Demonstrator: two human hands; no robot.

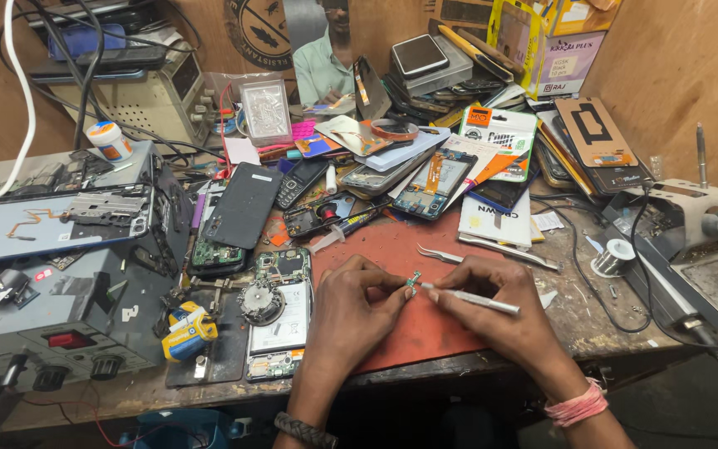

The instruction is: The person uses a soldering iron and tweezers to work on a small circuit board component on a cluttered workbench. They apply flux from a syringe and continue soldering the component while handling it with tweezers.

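Workbench (pixel 600 320) cluttered with phones, wooden walls, hands pinching small board (pixel 413 281), tool (pixel 469 299).

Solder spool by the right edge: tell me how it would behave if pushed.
The solder spool probably slides rather than rolls, since it appears to lie flat on its flange. It looks small, yet likely heavy for its size. Its wire end may snag the black cable beside it.

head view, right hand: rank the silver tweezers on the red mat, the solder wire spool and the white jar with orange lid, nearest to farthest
From the right hand:
1. Silver tweezers, just above it on the red mat.
2. Solder wire spool, off to the right on the wooden bench.
3. White jar with orange lid, far left at the back, on the grey equipment.
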